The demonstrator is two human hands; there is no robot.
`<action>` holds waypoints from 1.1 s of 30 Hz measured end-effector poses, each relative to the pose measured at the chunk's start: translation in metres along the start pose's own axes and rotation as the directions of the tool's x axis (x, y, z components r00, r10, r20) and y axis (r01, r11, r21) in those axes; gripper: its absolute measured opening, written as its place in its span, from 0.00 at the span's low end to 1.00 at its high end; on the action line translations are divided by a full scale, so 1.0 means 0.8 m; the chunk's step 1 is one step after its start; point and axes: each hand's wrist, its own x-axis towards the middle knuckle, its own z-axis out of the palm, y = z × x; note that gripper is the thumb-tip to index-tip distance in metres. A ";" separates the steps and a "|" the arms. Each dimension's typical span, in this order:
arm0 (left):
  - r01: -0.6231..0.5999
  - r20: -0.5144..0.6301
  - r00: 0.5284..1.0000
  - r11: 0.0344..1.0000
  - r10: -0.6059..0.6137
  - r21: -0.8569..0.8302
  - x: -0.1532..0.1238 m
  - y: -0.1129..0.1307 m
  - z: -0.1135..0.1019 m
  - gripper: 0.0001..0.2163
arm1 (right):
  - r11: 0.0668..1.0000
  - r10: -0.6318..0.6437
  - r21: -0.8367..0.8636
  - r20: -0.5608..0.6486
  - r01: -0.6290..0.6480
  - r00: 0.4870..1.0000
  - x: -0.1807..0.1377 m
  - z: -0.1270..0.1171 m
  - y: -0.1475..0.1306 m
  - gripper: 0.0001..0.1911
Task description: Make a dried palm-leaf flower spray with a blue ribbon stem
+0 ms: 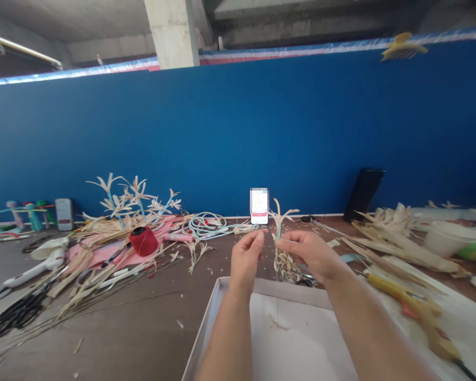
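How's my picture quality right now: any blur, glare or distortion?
Head view: phone screen bright, mostly pixelated; yellow glue gun at lower right looks soft and stretched; ceiling dim; pale flower in the right hand readable, but whether the left hand pinches anything is too fine to tell.

- We've got a brown table (143,333) dotted with little scraps (78,346)
- our open white box (277,289) sits near us
- pink sheet (97,255), coiled pale-blue cord (206,233), black cable (19,312) leftward
- dried husks (414,248) heaped rightward
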 end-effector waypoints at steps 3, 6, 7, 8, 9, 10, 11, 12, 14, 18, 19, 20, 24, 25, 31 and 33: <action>0.101 0.124 0.988 0.994 -0.095 -0.044 0.000 -0.004 -0.004 0.16 | 0.994 -0.007 -0.109 0.045 0.012 0.999 -0.003 0.004 -0.004 0.17; 0.164 0.219 0.965 0.983 -0.143 -0.080 -0.001 -0.004 -0.006 0.15 | 0.987 -0.003 -0.161 0.094 0.018 0.996 -0.004 0.004 -0.005 0.16; 0.176 0.241 0.959 0.980 -0.149 -0.094 -0.001 -0.003 -0.007 0.15 | 0.987 -0.001 -0.159 0.114 0.019 0.994 -0.004 0.003 -0.004 0.16; 0.185 0.259 0.954 0.977 -0.152 -0.107 -0.001 -0.003 -0.008 0.15 | 0.988 0.000 -0.151 0.137 0.021 0.991 -0.003 0.002 -0.002 0.16; 0.192 0.274 0.949 0.975 -0.154 -0.117 -0.002 -0.002 -0.009 0.14 | 0.990 0.002 -0.139 0.164 0.021 0.987 -0.002 0.002 0.000 0.16; 0.196 0.286 0.946 0.973 -0.154 -0.122 -0.002 -0.001 -0.009 0.14 | 0.992 0.004 -0.123 0.192 0.020 0.981 -0.001 0.001 0.002 0.16; 0.199 0.295 0.943 0.972 -0.156 -0.123 -0.002 0.000 -0.010 0.14 | 0.994 0.006 -0.104 0.222 0.018 0.975 0.000 0.000 0.004 0.16; 0.202 0.303 0.940 0.972 -0.158 -0.118 -0.003 0.001 -0.011 0.14 | 0.997 0.006 -0.082 0.251 0.015 0.968 0.001 0.000 0.006 0.16; 0.201 0.316 0.935 0.974 -0.160 -0.103 -0.003 0.003 -0.012 0.14 | 0.999 0.004 -0.038 0.298 0.008 0.954 0.002 0.000 0.010 0.16; 0.205 0.313 0.935 0.975 -0.169 -0.085 -0.003 0.004 -0.013 0.12 | 1.000 0.021 -0.001 0.317 -0.022 0.948 0.005 0.001 0.018 0.16; 0.204 0.302 0.938 0.975 -0.171 -0.081 -0.003 0.003 -0.014 0.12 | 1.000 0.026 -0.001 0.311 -0.027 0.950 0.006 0.002 0.020 0.16; 0.201 0.288 0.942 0.977 -0.172 -0.074 -0.002 0.002 -0.014 0.12 | 1.000 0.029 -0.001 0.302 -0.031 0.953 0.007 0.002 0.022 0.17; 0.179 0.224 0.960 0.983 -0.167 -0.033 0.002 -0.005 -0.014 0.12 | 1.000 0.018 -0.025 0.244 -0.012 0.970 0.009 0.004 0.026 0.18; 0.176 0.215 0.962 0.984 -0.165 -0.033 0.003 -0.007 -0.014 0.12 | 0.999 0.007 -0.044 0.227 0.003 0.974 0.009 0.005 0.026 0.17; 0.164 0.181 0.972 0.984 -0.148 -0.076 0.006 -0.014 -0.014 0.11 | 0.976 -0.073 -0.190 0.167 0.105 0.983 0.011 0.004 0.025 0.14; 0.168 0.161 0.975 0.983 -0.154 -0.073 0.007 -0.015 -0.014 0.12 | 0.966 -0.093 -0.225 0.163 0.128 0.982 0.012 0.004 0.025 0.13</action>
